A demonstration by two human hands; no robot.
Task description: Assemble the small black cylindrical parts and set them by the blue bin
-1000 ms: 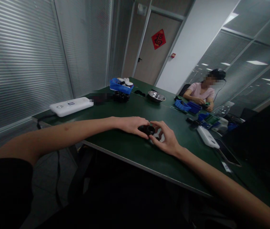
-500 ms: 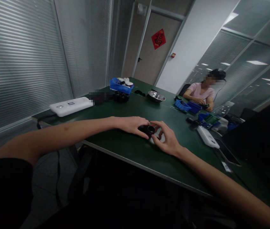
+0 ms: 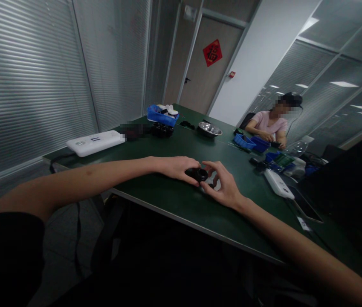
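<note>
Close to the near edge of the green table, my left hand [image 3: 177, 167] is closed round a small black part with a round, ring-like open end [image 3: 202, 174] pointing toward me. Its exact kind cannot be made out. My right hand [image 3: 222, 185] comes at it from the right, thumb below and bent fingers above, gripping about the ring end. Part of the black piece is hidden by my left fingers. Under and beside my right fingers shows a small pale patch too blurred to name.
A steel bowl [image 3: 209, 130], a filled blue basket [image 3: 162, 115] and black parts [image 3: 162, 130] stand at the back. White power banks [image 3: 96, 142] lie left and right. A co-worker [image 3: 268, 123] sits at the far right by blue bins [image 3: 244, 141]. A phone [image 3: 305, 205] lies right.
The black part has tilted slightly between my hands, and my right thumb and fingers have shifted a little. The co-worker's hands have moved slightly.
</note>
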